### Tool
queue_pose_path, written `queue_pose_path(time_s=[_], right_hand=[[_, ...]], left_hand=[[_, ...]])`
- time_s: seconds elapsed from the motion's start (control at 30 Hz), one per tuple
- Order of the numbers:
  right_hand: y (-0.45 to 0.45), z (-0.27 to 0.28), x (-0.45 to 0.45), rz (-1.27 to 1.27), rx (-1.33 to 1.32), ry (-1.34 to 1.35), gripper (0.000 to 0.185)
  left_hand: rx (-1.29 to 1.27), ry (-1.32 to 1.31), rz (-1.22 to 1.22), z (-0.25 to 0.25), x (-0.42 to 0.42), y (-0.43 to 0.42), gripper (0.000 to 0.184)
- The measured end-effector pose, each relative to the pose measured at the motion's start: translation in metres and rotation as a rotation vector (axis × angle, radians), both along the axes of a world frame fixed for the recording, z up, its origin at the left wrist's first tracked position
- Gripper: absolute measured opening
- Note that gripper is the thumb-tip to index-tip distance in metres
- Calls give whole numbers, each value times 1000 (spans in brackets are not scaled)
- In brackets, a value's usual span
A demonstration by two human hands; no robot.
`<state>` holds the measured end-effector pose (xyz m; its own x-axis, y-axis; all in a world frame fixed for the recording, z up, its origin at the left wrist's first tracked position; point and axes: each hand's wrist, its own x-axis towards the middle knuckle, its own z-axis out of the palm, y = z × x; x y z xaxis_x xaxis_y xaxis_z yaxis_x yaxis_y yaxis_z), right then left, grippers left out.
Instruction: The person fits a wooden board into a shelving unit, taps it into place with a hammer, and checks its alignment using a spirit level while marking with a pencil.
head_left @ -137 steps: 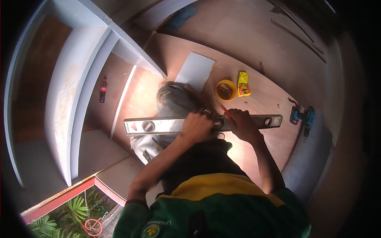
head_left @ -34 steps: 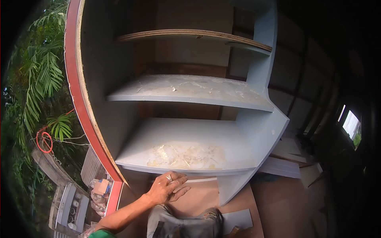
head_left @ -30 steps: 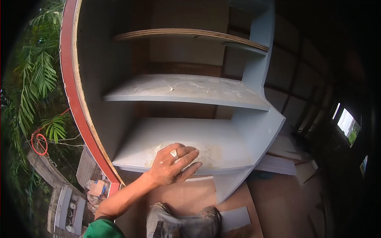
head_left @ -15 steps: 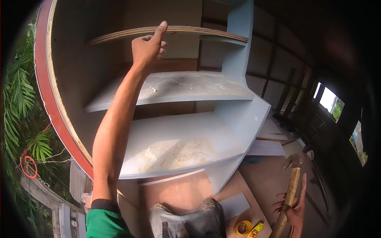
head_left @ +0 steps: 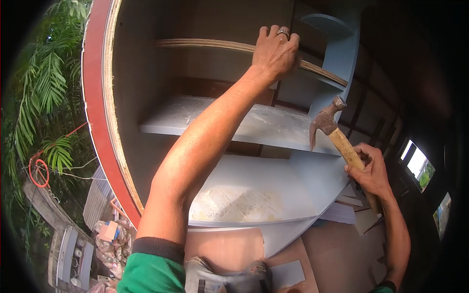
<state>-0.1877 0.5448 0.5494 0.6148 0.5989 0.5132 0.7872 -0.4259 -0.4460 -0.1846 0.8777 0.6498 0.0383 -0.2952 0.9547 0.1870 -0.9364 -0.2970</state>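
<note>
My left hand (head_left: 277, 51) reaches up to the top plywood shelf board (head_left: 207, 44), its fingers closed over the raw front edge and a ring on one finger. The thumb side is partly hidden. My right hand (head_left: 372, 172) grips a claw hammer (head_left: 346, 149) by its wooden handle. The hammer tilts up to the left, with its rusty head in front of the cabinet's right side and the claw pointing down. Below the board are a dusty grey middle shelf (head_left: 171, 117) and a pale lower shelf (head_left: 293, 183) with a stained patch.
A curved red cabinet edge (head_left: 93, 93) rises on the left, with palm leaves (head_left: 46, 83) outside. Bagged items (head_left: 112, 244) lie at lower left. A grey panel piece (head_left: 288, 274) rests on the brown floor board beside my knees. Windows (head_left: 417, 163) show at right.
My left hand has moved right along the board, from thumb up to fingers over its edge. My right hand has raised the hammer from low right to shelf height. The view has shifted.
</note>
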Motion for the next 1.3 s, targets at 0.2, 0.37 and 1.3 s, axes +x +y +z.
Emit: queue_pose_path(time_s=[0.2, 0.37, 1.3], right_hand=[[97, 8, 78, -98, -359, -792, 45], [211, 23, 95, -49, -369, -895, 45], [370, 74, 27, 80, -337, -935, 39]], left_hand=[[-185, 552, 131, 35, -3, -7, 65], [-158, 683, 292, 30, 21, -2, 47], [-189, 562, 228, 25, 41, 15, 26]])
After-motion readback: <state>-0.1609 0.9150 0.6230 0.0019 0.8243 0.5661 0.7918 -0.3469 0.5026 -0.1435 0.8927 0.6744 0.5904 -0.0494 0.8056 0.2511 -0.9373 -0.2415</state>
